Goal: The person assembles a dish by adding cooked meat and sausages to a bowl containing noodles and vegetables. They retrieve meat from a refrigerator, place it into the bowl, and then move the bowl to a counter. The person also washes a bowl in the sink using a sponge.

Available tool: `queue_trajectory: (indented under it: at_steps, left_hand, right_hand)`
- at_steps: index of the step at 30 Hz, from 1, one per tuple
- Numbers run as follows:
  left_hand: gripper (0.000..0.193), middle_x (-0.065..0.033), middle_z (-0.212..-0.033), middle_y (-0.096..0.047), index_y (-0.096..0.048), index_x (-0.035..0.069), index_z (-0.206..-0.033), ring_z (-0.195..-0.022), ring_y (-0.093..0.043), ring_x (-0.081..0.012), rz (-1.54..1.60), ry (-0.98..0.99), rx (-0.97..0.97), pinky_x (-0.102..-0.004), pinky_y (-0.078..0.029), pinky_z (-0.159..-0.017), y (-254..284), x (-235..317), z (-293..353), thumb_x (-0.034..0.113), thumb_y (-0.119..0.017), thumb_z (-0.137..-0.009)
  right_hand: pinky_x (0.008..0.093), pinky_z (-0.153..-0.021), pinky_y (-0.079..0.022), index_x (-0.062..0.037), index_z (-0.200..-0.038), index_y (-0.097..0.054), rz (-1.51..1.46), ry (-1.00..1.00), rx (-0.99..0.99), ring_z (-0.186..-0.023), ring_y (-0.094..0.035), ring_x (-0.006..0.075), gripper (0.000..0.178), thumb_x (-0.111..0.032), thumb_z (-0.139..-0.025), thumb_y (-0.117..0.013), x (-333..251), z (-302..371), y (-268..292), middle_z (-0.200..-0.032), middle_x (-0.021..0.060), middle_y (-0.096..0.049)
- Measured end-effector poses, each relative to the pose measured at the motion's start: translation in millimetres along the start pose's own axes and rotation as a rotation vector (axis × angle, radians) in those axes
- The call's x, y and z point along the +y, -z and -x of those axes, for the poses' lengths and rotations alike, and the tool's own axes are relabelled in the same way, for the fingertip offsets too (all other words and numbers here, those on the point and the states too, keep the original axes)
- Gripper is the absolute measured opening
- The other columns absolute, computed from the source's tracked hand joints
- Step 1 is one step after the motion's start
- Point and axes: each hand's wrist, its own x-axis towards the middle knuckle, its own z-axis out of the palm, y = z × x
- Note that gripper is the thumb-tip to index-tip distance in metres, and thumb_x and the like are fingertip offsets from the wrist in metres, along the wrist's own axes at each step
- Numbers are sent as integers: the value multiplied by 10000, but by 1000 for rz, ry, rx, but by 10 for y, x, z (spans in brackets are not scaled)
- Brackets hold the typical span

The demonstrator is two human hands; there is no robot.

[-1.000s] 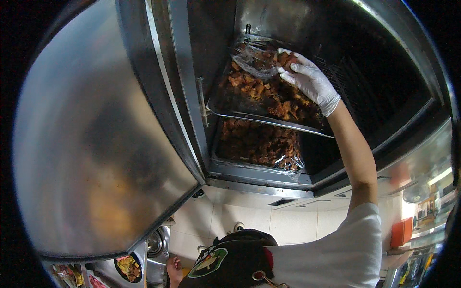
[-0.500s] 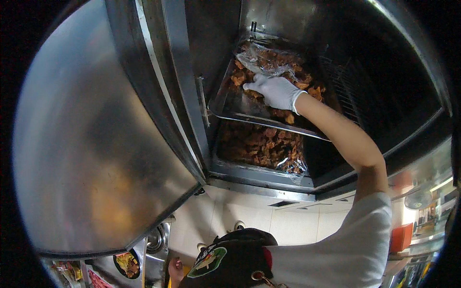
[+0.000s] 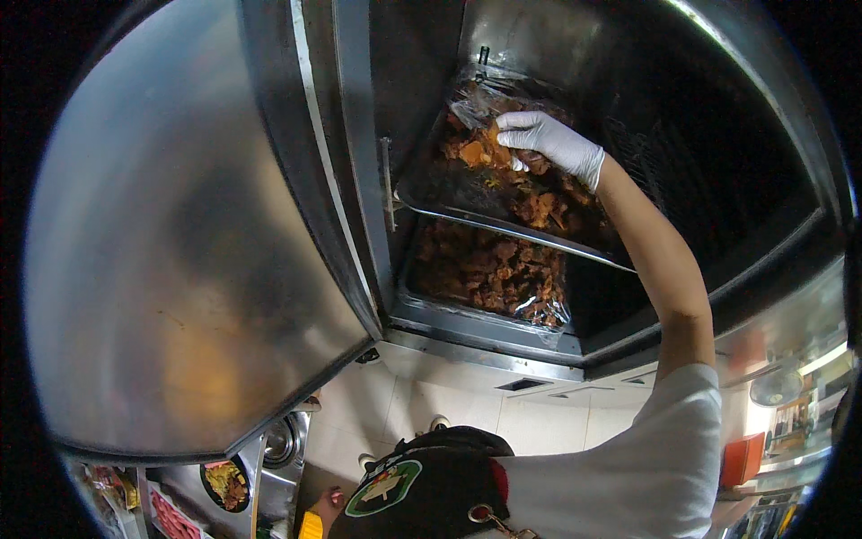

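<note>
Tray (image 3: 516,235) first: it is the upper one of two in the open steel cabinet (image 3: 539,36), a shallow metal pan heaped with brown and orange chunks of cooked food (image 3: 539,207), its front rim running slantwise across the opening. Clear plastic wrap (image 3: 474,97) is bunched up over the far end of the pan, and the near part of the food lies uncovered.

Your right hand (image 3: 549,139), in a white glove, is inside the cabinet over the far left part of that tray, fingers pointing left. The fingertips (image 3: 505,140) are closed in a pinch on an orange-brown piece (image 3: 476,153) that sits at the top of the heap, just under the crumpled wrap (whether the piece is lifted clear of the others, you cannot tell from this angle). Your bare forearm runs down to a white sleeve (image 3: 664,449) at the lower right. Your left hand is out of the picture.

Right below the upper pan sits the lower tray (image 3: 489,269), also full of dark brown chunks under shiny plastic. A wire rack (image 3: 669,157) lines the cabinet's right wall. The big steel door (image 3: 180,251) stands swung open to the left. A dark cap (image 3: 422,485) with a round badge shows at the bottom edge, pale floor tiles (image 3: 422,400) above it, and a bowl of yellowish food (image 3: 224,482) at lower left.
</note>
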Motion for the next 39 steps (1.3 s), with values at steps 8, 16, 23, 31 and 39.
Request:
queue_trajectory:
  at_steps: [8,16,23,31,39]
  left_hand:
    - [265,-108,-790,-643,-591,30,-1032,-688,-643,-194,85,-62,15,-289,-505,-587,23,-11,-183,134,-589,-788]
    - [247,-111,-819,-657,-605,36,-1001,-734,-658,-205,-114,-32,23,-295,-519,-617,56,-37,-283,121,-592,-770]
    - [241,-121,-799,-654,-597,43,-984,-691,-651,-214,112,5,35,-295,-500,-596,24,217,-374,155,-600,-771]
    - [272,-116,-776,-651,-567,43,-1030,-648,-632,-197,-30,-67,56,-286,-491,-558,15,-91,-263,155,-597,-783]
    - [241,-97,-774,-651,-597,25,-1011,-665,-629,-164,87,133,76,-274,-496,-579,-46,-15,-159,117,-585,-789]
  right_hand:
    - [341,-866,-468,-87,-1180,-569,1026,270,52,-968,-602,273,360,-83,-823,-614,-58,320,-79,-1153,121,-602]
    - [451,-796,-468,-162,-1289,-476,1275,33,-206,-935,-593,342,588,-110,-717,-601,181,691,-216,-1043,175,-612]
    - [361,-767,-479,-78,-1202,-536,771,-99,2,-784,-619,284,467,-290,-796,-628,148,754,-9,-1037,183,-624]
    - [216,-500,-467,-37,-1056,-566,-207,-83,8,-586,-556,98,375,-329,-820,-581,-56,989,236,-855,70,-637]
    - [283,-753,-449,-27,-1058,-632,612,-152,-144,-785,-576,172,441,-316,-740,-730,12,620,211,-901,105,-635]
